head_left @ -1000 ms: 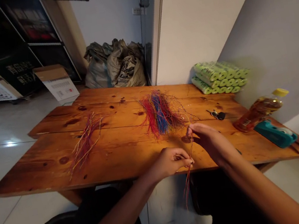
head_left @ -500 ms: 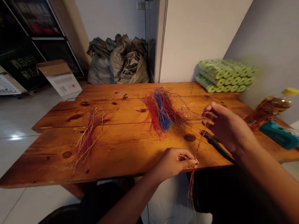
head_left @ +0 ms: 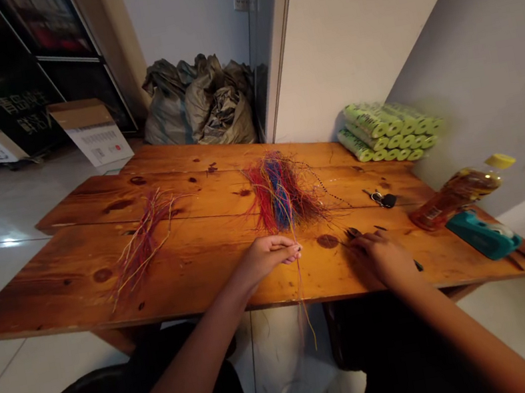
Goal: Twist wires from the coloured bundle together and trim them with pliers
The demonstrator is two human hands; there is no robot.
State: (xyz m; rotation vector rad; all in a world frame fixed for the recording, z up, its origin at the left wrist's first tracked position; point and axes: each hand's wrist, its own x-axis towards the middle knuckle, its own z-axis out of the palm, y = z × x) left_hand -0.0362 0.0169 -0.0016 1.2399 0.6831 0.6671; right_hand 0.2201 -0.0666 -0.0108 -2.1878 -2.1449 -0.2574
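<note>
My left hand [head_left: 272, 253] pinches a few thin coloured wires [head_left: 302, 284] between thumb and fingertips. Their upper ends point toward the big pile and their lower ends hang past the table's front edge. Over the pliers [head_left: 353, 232] lies my right hand [head_left: 385, 257], its fingers curled onto them at the tabletop. Most of the pliers are hidden under that hand; only the jaws and a handle end show. Beyond my left hand is a thick pile of red, blue and yellow wires [head_left: 277, 187]. A smaller bunch of reddish and yellow wires [head_left: 148, 240] lies to the left.
On the right of the wooden table [head_left: 226, 277] are keys [head_left: 385, 200], a bottle of amber liquid [head_left: 455, 195], a teal tape dispenser [head_left: 483, 235] and a stack of green-wrapped rolls [head_left: 386, 131]. Behind stand grey sacks [head_left: 205, 101] and a carton [head_left: 92, 135].
My left hand has moved up and leftward over the table with the wires. My right hand has left the wires' upper end and come down onto the pliers, uncovering the keys.
</note>
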